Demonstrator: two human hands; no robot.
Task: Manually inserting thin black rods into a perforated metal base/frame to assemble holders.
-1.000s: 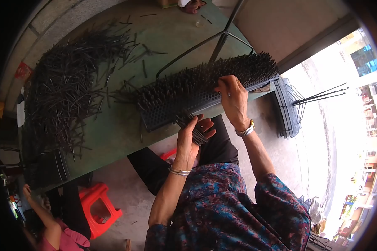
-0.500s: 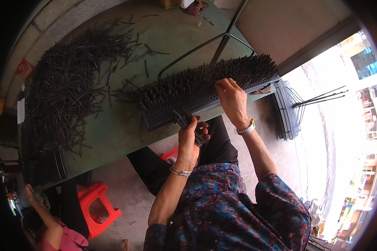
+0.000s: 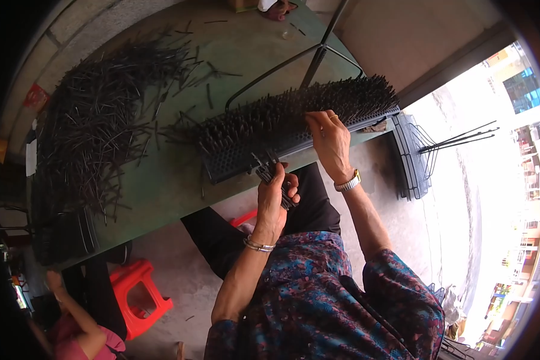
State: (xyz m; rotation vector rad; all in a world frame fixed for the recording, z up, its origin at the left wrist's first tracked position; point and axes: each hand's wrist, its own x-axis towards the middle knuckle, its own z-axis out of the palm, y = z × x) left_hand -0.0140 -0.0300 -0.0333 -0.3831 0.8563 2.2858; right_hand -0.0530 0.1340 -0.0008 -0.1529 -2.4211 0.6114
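A long black perforated tray (image 3: 246, 163) bristling with upright black pins lies along the near edge of a green table (image 3: 162, 186). My left hand (image 3: 275, 198) is closed around a small bundle of black pins (image 3: 269, 173) just below the tray's front edge. My right hand (image 3: 330, 141) rests on the tray's right half, fingertips pinched among the standing pins; whether it holds one I cannot tell. A watch sits on my right wrist, bangles on my left.
A big heap of loose black pins (image 3: 96, 126) covers the table's left side. A black metal frame (image 3: 306, 60) stands behind the tray. Stacked black trays (image 3: 411, 156) stand on the floor at right. A red stool (image 3: 138, 294) and another person (image 3: 81, 333) are lower left.
My left hand has lifted the pin bundle slightly closer to the tray's front edge. My right hand stays on the tray's right half, barely shifted.
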